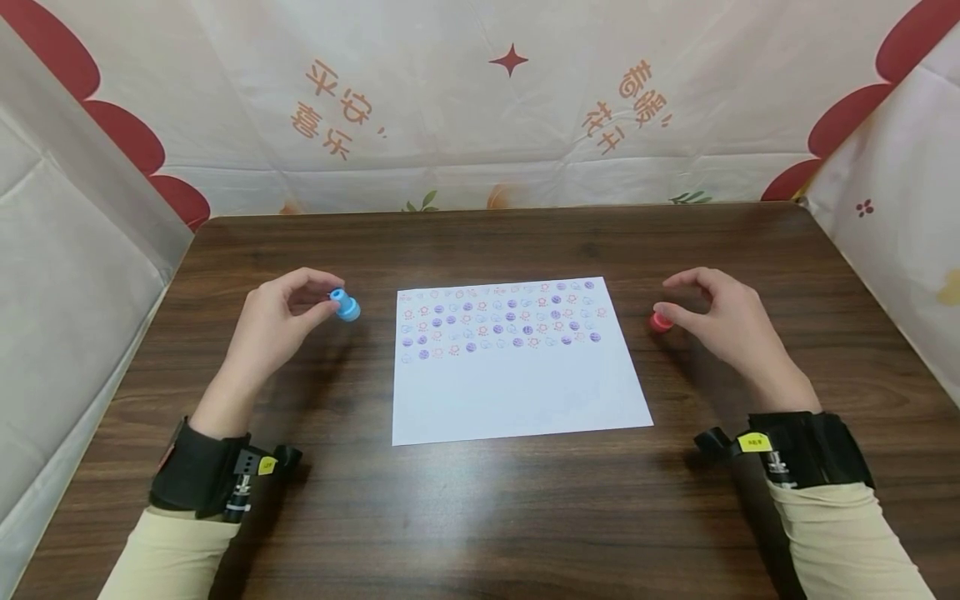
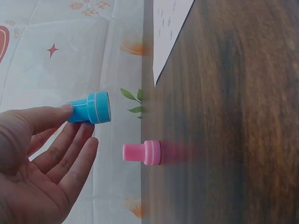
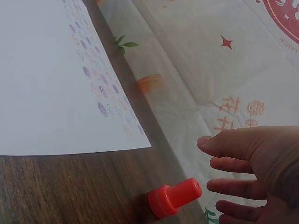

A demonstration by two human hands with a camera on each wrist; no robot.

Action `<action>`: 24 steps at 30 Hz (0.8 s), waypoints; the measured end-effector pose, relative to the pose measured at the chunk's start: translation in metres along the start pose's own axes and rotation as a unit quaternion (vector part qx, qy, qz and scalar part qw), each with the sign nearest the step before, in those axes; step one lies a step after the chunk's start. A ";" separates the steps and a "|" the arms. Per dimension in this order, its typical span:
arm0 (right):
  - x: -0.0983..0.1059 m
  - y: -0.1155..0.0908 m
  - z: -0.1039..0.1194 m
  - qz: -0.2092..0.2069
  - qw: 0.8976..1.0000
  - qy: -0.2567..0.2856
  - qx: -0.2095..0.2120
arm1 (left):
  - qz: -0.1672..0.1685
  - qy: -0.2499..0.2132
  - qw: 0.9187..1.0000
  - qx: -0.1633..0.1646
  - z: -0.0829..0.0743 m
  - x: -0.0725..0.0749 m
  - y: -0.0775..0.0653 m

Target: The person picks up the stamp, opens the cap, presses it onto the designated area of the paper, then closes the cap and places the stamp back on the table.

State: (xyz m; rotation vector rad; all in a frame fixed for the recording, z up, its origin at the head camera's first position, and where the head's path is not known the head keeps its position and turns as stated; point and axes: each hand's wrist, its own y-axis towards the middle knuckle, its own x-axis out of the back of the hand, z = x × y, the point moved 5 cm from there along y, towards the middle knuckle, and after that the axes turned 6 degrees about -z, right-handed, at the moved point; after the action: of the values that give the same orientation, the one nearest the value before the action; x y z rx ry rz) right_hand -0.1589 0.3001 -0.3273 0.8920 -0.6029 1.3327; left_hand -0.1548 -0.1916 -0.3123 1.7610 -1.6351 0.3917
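Observation:
My left hand [image 1: 273, 312] pinches a blue toy stamp [image 1: 346, 305] by its handle, between thumb and fingers; in the left wrist view the stamp's wide end faces the table. Close by, a pink stamp [image 2: 142, 152] stands upright on the tabletop; the hand hides it in the head view. On the other side, my right hand [image 1: 723, 317] hovers with spread fingers around nothing. Just beyond its fingertips a red stamp [image 3: 174, 198] stands upright on the wood. Between the hands lies a white sheet of paper [image 1: 517, 392], its upper half covered with rows of red, blue and purple prints.
The brown wooden table [image 1: 450, 517] reaches to a back edge, where a pale printed cloth [image 1: 450, 108] hangs. More cloth hangs along the left and right sides. Each wrist wears a black strap [image 1: 198, 471] with a small camera.

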 end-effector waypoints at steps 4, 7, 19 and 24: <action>0.001 0.001 0.003 -0.001 1.000 -0.002 0.001 | -0.002 -0.002 1.000 -0.003 -0.002 0.000 0.001; 0.001 0.002 0.005 -0.004 1.000 -0.003 0.006 | -0.004 -0.001 1.000 -0.007 -0.004 0.000 0.001; 0.001 0.006 0.016 -0.002 1.000 -0.015 0.014 | -0.004 -0.011 1.000 -0.011 -0.011 0.000 0.002; 0.001 0.006 0.021 0.000 1.000 -0.012 0.017 | -0.005 -0.015 1.000 -0.013 -0.014 -0.002 0.002</action>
State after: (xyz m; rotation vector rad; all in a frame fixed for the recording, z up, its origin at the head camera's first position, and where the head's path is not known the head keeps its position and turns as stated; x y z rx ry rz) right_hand -0.1620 0.2827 -0.3139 0.9375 -0.6005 1.3369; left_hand -0.1540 -0.1814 -0.3030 1.7642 -1.6451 0.3395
